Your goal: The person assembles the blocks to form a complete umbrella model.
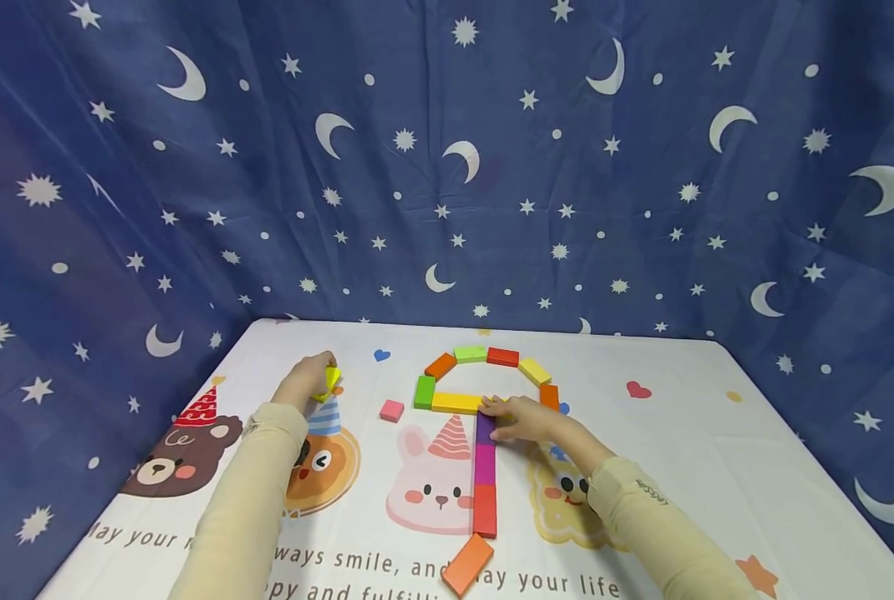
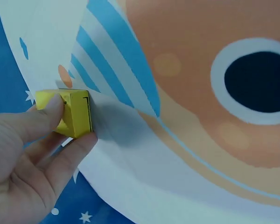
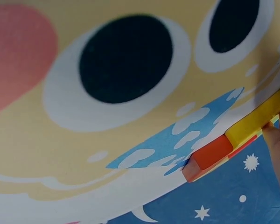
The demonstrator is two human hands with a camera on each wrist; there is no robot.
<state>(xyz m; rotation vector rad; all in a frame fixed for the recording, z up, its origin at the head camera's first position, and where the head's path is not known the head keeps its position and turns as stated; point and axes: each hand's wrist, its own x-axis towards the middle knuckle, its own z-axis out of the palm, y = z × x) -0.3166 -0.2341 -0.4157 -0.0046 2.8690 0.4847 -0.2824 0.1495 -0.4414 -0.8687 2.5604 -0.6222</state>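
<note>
At the left of the table my left hand [image 1: 310,379] pinches a yellow block [image 2: 74,112] between thumb and fingers, close over the tablecloth. My right hand [image 1: 521,418] rests its fingers at the yellow blocks [image 1: 456,403] that form the base of an arch. Its thumb lies beside the purple block [image 1: 486,429]. In the right wrist view a fingertip touches the far edge of a yellow block [image 3: 254,116], which sits end to end with an orange block [image 3: 210,156]. The hand hides part of this row in the head view.
Colored blocks, among them a red block [image 1: 502,357] and a green block [image 1: 425,392], curve into the arch. Below run a magenta block [image 1: 485,464], a red block [image 1: 485,510] and a tilted orange block [image 1: 467,565]. A pink block [image 1: 392,411] lies alone. A starry curtain [image 1: 447,167] stands behind.
</note>
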